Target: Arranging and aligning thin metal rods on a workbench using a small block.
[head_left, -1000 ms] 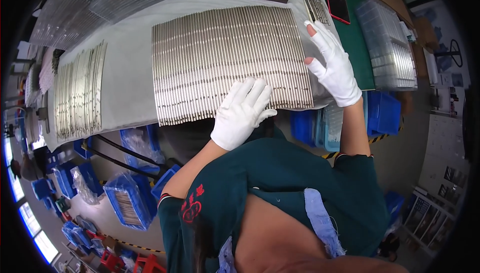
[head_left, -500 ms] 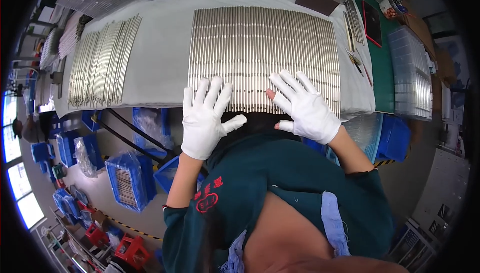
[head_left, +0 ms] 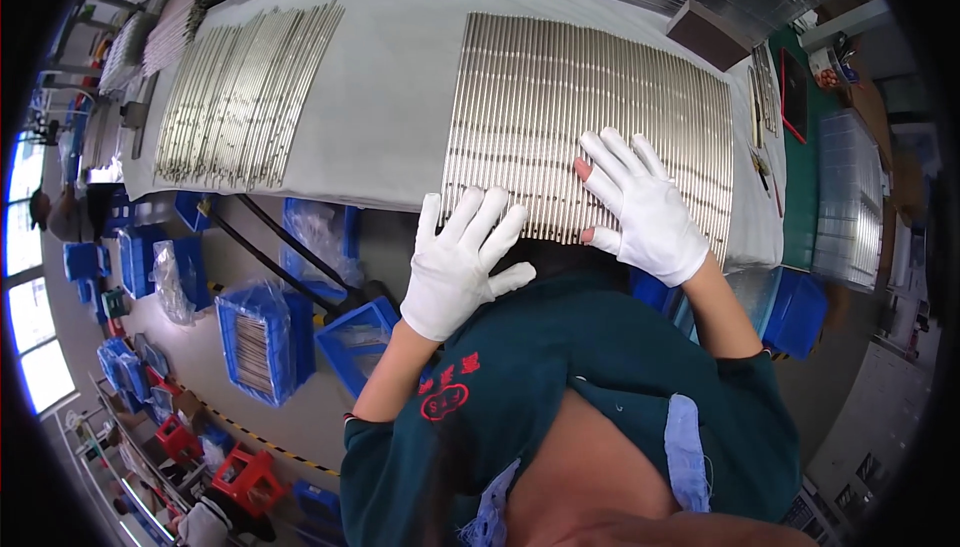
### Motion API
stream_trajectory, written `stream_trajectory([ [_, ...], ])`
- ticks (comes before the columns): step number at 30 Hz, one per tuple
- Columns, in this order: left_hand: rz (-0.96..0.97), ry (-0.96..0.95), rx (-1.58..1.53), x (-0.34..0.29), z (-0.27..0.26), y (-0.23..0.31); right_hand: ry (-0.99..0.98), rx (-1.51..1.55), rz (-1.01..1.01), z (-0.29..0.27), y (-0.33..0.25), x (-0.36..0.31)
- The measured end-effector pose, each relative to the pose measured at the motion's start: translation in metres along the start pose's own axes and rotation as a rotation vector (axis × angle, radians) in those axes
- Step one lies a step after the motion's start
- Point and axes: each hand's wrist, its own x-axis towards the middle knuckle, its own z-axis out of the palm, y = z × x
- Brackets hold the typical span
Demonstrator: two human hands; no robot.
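Nearest the viewer, two white-gloved hands lie flat with fingers spread, pinching nothing. Left hand [head_left: 462, 267] rests at the near edge of a wide sheet of metal rods [head_left: 590, 117]; right hand [head_left: 640, 209] presses on the rods further right. Farther left on the grey table [head_left: 400, 117] lies a second bundle of rods [head_left: 245, 92]. Blue crates [head_left: 262, 342] sit below on the floor.

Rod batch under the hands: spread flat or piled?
Spread flat. The metal rods lie side by side in one even layer on the white table, with the left hand and right hand open at its near edge.
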Motion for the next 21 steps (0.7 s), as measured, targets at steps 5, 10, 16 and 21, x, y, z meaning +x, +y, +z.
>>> stream_trajectory([
  [5, -0.045, 0.056, 0.031, -0.009, 0.006, -0.013, -0.050, 0.000, 0.025, -0.006, -0.003, 0.001],
  [10, -0.136, 0.056, 0.105, -0.024, 0.003, -0.031, -0.071, -0.011, 0.031, -0.005, -0.002, 0.000],
  [16, -0.205, 0.026, 0.101, -0.027, -0.002, -0.033, -0.085, -0.004, 0.035, -0.007, -0.002, 0.001],
  [21, -0.095, 0.030, 0.024, -0.016, 0.004, -0.018, -0.067, -0.003, 0.034, -0.006, -0.002, 0.000],
])
